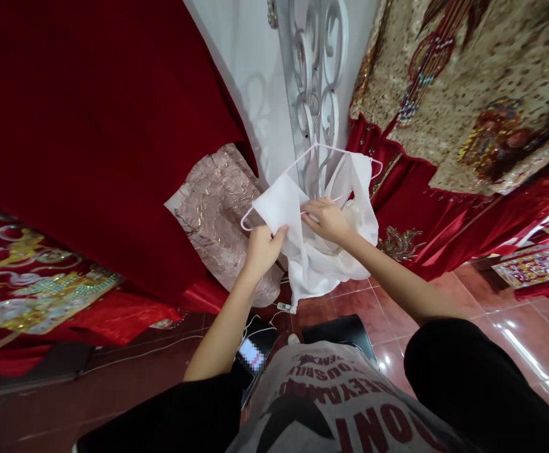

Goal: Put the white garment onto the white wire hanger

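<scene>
A sheer white garment [322, 270] hangs from a thin pale pink hanger [298, 160], whose hook is up against white scrollwork metal [328, 116]. My left hand [264, 248] grips the garment's front at its left side, thumb on top of the cloth and the other fingers mostly behind it. Near the middle, my right hand [326, 219] has its fingers closed on the inner edge of the same garment. The cloth's left shoulder lies over the hanger arm, and the right shoulder drapes over the other arm.
Left of the garment hangs a pink textured cloth [230, 214] beside a large red drape [114, 113]. Gold sequinned costumes [492, 82] hang at the right. Below are a lit phone [252, 354], a white cable [152, 346] and a red tiled floor [392, 314].
</scene>
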